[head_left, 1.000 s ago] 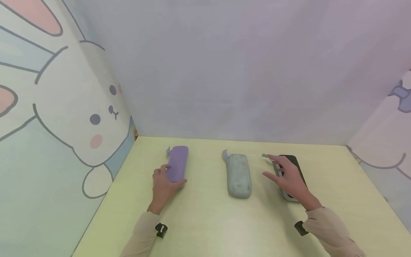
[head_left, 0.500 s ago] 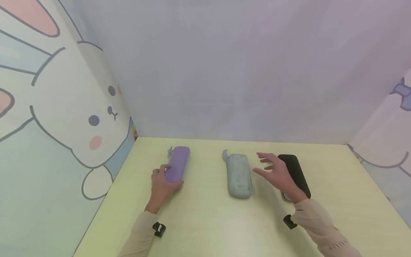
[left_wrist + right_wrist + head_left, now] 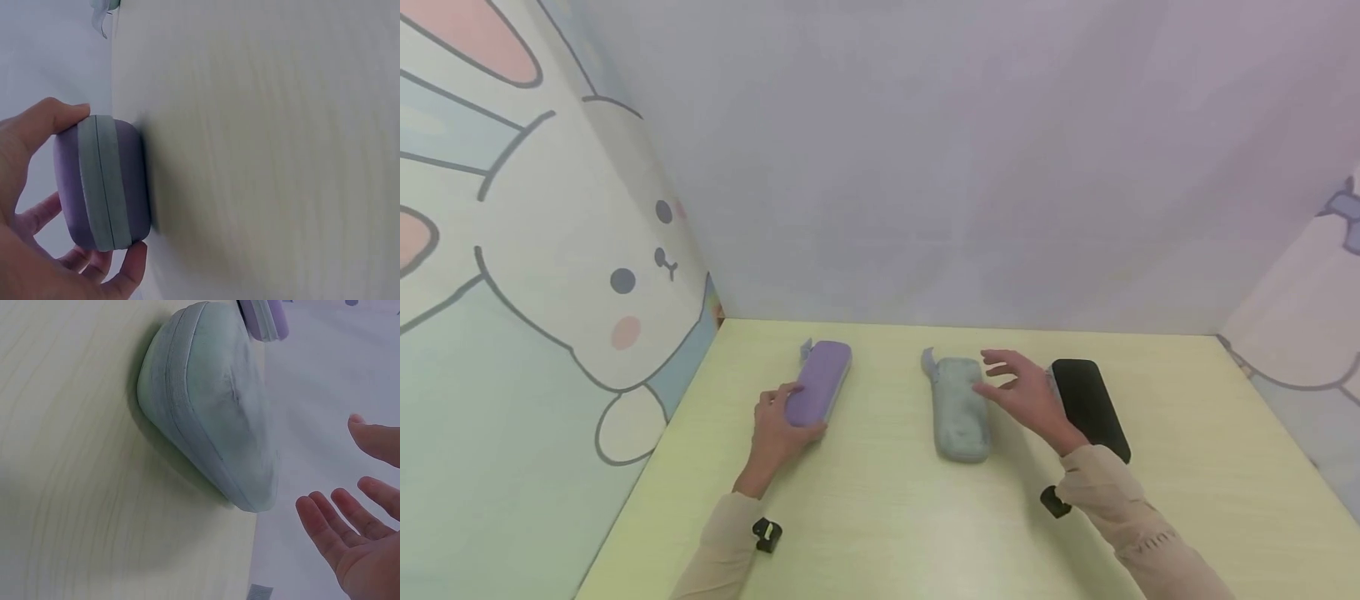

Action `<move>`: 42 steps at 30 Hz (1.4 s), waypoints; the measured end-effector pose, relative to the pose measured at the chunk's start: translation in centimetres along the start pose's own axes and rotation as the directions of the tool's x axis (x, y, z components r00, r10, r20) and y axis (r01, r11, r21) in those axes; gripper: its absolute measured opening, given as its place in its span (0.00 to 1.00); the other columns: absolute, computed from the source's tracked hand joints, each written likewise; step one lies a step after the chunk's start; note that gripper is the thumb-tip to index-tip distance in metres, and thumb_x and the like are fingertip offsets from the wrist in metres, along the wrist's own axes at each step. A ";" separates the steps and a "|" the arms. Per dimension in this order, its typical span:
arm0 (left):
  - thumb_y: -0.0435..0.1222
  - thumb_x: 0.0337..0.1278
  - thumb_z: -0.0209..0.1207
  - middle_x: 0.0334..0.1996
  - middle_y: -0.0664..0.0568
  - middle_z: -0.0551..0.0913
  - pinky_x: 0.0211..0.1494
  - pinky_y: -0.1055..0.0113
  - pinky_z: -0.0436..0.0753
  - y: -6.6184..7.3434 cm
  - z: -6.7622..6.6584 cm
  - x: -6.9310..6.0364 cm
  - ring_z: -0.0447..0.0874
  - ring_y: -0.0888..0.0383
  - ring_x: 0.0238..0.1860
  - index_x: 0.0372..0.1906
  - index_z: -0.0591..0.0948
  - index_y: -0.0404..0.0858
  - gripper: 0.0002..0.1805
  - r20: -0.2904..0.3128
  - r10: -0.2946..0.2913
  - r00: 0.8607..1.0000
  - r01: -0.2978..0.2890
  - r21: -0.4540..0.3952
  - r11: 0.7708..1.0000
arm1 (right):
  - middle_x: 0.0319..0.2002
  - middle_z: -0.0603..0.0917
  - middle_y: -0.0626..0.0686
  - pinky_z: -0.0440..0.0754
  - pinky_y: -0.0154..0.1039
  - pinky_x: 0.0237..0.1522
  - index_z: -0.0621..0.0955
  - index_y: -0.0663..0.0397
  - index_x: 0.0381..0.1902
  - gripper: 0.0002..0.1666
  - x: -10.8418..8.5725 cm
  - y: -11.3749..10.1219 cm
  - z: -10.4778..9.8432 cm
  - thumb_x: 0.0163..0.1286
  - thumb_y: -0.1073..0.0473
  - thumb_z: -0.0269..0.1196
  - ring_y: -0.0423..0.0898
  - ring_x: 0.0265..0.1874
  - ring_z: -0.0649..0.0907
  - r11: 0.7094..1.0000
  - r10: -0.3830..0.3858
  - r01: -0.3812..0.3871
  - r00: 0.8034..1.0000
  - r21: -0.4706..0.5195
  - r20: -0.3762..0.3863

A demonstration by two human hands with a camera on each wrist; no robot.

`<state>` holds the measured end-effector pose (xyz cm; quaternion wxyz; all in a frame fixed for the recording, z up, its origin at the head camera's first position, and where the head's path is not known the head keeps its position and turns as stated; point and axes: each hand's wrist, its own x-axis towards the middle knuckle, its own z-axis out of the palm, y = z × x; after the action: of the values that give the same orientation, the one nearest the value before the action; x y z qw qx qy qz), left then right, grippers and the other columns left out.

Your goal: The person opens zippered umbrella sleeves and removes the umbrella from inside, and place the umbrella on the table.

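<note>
In the head view, a purple zip case lies at the left of the table, a pale ribbon tab at its far end. My left hand grips its near end, thumb on one side and fingers on the other. The left wrist view shows the purple case's grey-green zip band between thumb and fingertips. A pale green zip case lies in the middle. Beside its right edge hovers my right hand, fingers spread and holding nothing; the right wrist view shows a gap between the fingers and the green case.
A black case lies to the right, partly behind my right hand. The light wood-grain table meets a pale cloth wall at the back. A side wall with a rabbit print stands at left.
My right hand has moved left, away from the black case to the green case. The purple case's far end has swung slightly right under my left hand's grip.
</note>
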<state>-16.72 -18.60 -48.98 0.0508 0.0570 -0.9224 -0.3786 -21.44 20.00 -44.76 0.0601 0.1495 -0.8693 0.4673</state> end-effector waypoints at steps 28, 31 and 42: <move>0.41 0.37 0.74 0.59 0.40 0.66 0.56 0.42 0.68 -1.6 -0.8 1.0 0.66 0.41 0.57 0.62 0.72 0.42 0.40 0.082 0.127 0.989 -0.122 -0.059 0.991 | 0.46 0.81 0.63 0.81 0.47 0.40 0.79 0.64 0.49 0.22 2.8 -1.2 3.0 0.55 0.67 0.69 0.57 0.42 0.83 0.994 -0.011 0.009 1.000 0.110 0.018; 0.41 0.37 0.74 0.59 0.39 0.66 0.56 0.42 0.68 -1.6 -1.0 1.2 0.66 0.41 0.57 0.62 0.73 0.42 0.40 0.089 0.137 0.987 -0.132 -0.060 0.990 | 0.46 0.82 0.63 0.81 0.47 0.40 0.79 0.66 0.49 0.22 3.3 -1.5 3.3 0.55 0.69 0.69 0.58 0.42 0.83 0.993 -0.022 0.019 0.999 0.113 0.028; 0.41 0.37 0.74 0.58 0.41 0.66 0.57 0.42 0.68 -2.3 -2.0 1.7 0.67 0.41 0.57 0.62 0.73 0.44 0.39 0.127 0.153 0.980 -0.145 -0.071 0.987 | 0.44 0.80 0.67 0.81 0.48 0.42 0.79 0.68 0.47 0.19 5.3 -2.5 5.3 0.56 0.70 0.67 0.59 0.41 0.83 0.988 -0.071 0.058 0.994 0.146 0.086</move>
<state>-18.02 -21.86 -49.08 0.0198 -0.0390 -0.9134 -0.4047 -25.45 13.24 -44.46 0.0248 0.2027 -0.8300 0.5190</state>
